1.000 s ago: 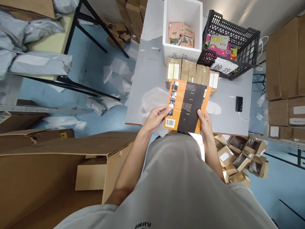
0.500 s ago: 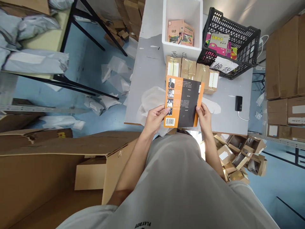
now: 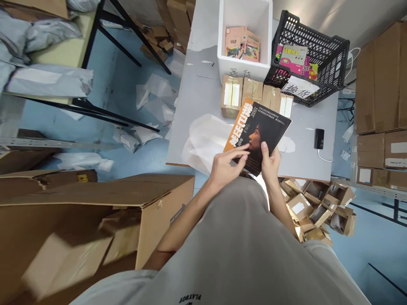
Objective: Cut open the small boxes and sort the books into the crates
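Observation:
A black book with an orange spine side and a face pictured on its cover is tilted above the table's front edge. My right hand grips its lower right edge, thumb on the front cover and the other fingers behind. Over the lower left part of the cover lies my left hand, its fingers stretched out and apart, touching the book. Behind the book, several small taped cardboard boxes stand in a row, partly covered by it. A crumpled white sheet rests left of the book.
A white bin with pink booklets and a black crate with books stand at the table's back. A black device with a cable lies right. A large carton at lower left holds boxes; opened boxes are heaped lower right.
The book has been turned from its back cover to its front and tilted. My left hand has shifted from its edge onto the cover. A blurred box now appears inside the large carton.

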`<state>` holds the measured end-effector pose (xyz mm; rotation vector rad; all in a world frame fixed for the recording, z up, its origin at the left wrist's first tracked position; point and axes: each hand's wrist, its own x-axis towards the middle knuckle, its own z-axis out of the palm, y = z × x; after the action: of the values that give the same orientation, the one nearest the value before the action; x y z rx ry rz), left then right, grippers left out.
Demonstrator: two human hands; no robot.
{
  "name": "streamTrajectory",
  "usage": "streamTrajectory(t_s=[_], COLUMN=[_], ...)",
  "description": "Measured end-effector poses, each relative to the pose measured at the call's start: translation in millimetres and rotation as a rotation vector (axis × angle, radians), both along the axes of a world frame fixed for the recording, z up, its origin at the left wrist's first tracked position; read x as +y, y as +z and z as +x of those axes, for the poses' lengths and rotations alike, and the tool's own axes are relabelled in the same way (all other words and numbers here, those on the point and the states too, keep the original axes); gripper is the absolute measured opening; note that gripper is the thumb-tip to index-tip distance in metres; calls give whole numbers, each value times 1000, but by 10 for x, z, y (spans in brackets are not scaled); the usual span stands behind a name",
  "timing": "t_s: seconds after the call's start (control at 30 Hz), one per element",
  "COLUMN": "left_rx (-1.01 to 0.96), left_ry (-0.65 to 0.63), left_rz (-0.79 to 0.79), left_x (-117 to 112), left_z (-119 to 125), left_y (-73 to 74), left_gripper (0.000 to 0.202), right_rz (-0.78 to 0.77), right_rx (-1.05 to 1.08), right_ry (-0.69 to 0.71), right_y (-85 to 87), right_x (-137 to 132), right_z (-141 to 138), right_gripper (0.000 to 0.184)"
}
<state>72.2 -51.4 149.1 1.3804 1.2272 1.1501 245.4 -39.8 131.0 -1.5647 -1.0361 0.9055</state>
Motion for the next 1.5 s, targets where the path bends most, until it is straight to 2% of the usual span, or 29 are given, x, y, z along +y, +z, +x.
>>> streamTrajectory(t_s=[0.1,0.17,0.23,0.3,0.4,0.5,0.73,0.87,0.97,1.07,1.13,1.2,1.27,1.33,1.37,1.43,1.5], left_rx=[41,6,-125,-286,-442,-498,-510,-502,-416,-310,-277,-256,-227,-183,-155,-111,-133], left_ry=[201,236,154,7,-155,-171,-72,26,117,165,124,5,-134,-165,-112,77,201], left_rz=[-31,-83,-207,-387,-591,-643,-608,-524,-394,-273,-211,-139,-71,-32,-25,-42,-135], left_x=[162,272,353,393,384,344,274,256,239,167,80,-11,-64,-42,0,131,278], left_z=[-242,-388,-480,-511,-485,-441,-415,-396,-330,-201,-101,-23,5,-37,-87,-232,-404], left_y=[-95,-195,-297,-376,-430,-442,-442,-383,-312,-237,-191,-157,-149,-182,-216,-312,-417], left_gripper=[18,27,48,67,70,66,66,66,60,54,55,58,59,54,52,56,68], right_rz=[-69,-121,-154,-176,-202,-225,-177,-82,-45,-55,-52,-48,-49,-48,-54,-94,-161], right_rx=[148,239,295,332,365,366,297,118,16,97,126,100,82,116,153,243,331], right_ry=[36,50,77,108,128,148,214,189,210,357,385,305,186,125,128,163,180], right_y=[-20,-24,-23,-13,8,12,-124,-189,-134,-19,47,81,84,69,59,38,11], right_x=[23,21,19,25,39,44,97,157,120,17,-39,-50,-15,36,55,62,30], right_z=[170,237,272,285,276,255,287,369,303,47,-150,-276,-294,-221,-167,-60,18], right_gripper=[64,67,67,67,68,68,68,78,78,80,88,88,75,64,61,59,58])
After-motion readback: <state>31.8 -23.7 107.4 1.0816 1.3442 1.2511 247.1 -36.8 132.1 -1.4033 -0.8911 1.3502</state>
